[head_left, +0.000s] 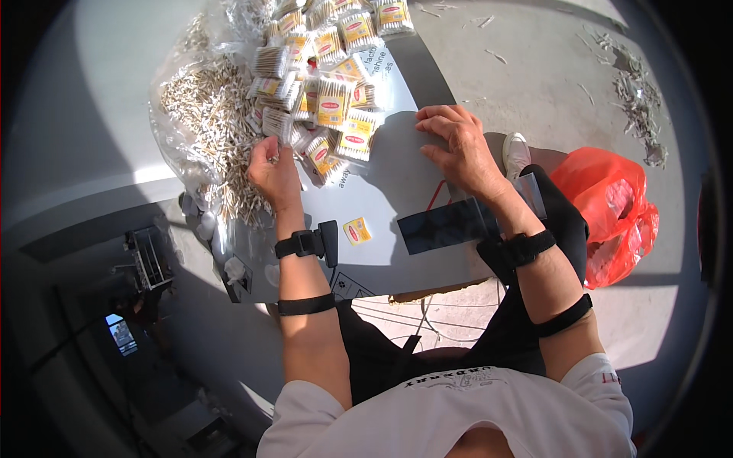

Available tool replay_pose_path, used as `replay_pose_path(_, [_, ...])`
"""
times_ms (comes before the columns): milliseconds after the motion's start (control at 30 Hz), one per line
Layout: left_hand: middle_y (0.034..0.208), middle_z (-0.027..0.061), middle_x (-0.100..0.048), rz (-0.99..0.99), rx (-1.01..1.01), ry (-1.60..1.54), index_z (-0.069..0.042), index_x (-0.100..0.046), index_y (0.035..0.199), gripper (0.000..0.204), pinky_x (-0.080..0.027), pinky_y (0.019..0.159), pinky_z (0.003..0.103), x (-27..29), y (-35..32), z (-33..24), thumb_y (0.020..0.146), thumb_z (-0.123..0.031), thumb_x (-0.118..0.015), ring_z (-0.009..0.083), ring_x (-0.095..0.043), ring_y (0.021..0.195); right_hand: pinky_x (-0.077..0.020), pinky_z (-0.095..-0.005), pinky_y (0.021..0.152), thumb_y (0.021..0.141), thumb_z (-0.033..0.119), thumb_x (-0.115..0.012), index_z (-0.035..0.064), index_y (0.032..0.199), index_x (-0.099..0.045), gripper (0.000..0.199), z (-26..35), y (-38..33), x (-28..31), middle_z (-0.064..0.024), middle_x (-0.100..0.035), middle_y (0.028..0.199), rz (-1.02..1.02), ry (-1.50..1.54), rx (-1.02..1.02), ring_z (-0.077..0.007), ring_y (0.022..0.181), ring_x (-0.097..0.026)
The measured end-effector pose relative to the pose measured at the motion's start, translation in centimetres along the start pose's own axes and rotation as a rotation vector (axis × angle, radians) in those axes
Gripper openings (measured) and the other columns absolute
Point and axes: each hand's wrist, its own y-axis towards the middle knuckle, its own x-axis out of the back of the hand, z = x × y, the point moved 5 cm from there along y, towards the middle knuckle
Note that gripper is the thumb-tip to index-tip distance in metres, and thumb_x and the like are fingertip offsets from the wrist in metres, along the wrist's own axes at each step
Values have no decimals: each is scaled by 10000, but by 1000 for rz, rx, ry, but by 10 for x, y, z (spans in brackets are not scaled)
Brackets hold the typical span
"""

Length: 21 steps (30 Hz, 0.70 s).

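My left hand [276,177] is closed at the edge of a heap of loose cotton swabs [217,114]. Its fingertips pinch the near end of a clear pack of cotton swabs [276,122]. Over the table's right side hovers my right hand [463,149], fingers bent and thumb apart, with nothing in it. Between the hands and farther back lies a pile of filled packs of cotton swabs [334,103] with yellow labels. One loose yellow label card [356,230] lies flat on the grey table [374,267], close to my left wrist.
A large clear plastic bag [169,153] surrounds the loose swabs. A dark flat rectangular object [443,227] lies under my right forearm. To the right, a red plastic bag [611,206] stands on the floor by my leg. White scraps [637,99] litter the floor beyond.
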Motion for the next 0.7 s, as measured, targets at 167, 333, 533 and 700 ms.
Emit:
replay_pose_path(167, [918,109,-613,250,20,180,10,-617,936,342,-469,814,359,-17,-42,-30,662,-131,-766,245,-574,875,-290,-421,1068,737,1,-696,-9,1037,-652,304,-2,-2,4,-83,-588,1196,2,-14,-21,-245,1175,-488])
replay_pose_path(333, [1139,121,-536,339,-237,374,-28,-563,1071,544,-387,927,433,-27,-67,-56,623,-204,-815,322,-450,1102,-287,-422,1073,733,5,-692,-11,1040,-654,310,1,-1,2,-86,-590,1196,-5,-3,-2,-247,1173,-489])
replay_pose_path(533, [1087,136,-544,264,-164,333,-13,-569,1031,498,-397,902,419,-44,-26,-56,638,-223,-791,331,-476,1072,-291,-416,1045,680,13,-703,-10,981,-663,304,-3,-3,5,-82,-606,1158,-62,16,23,-255,1145,-502])
replay_pose_path(700, [1092,217,-593,-49,-455,251,62,-547,1118,520,-401,958,445,-62,64,-71,737,-247,-719,398,-521,1081,-300,-422,1042,681,6,-705,-13,971,-663,294,1,-4,7,-83,-610,1147,-61,7,34,-257,1125,-514])
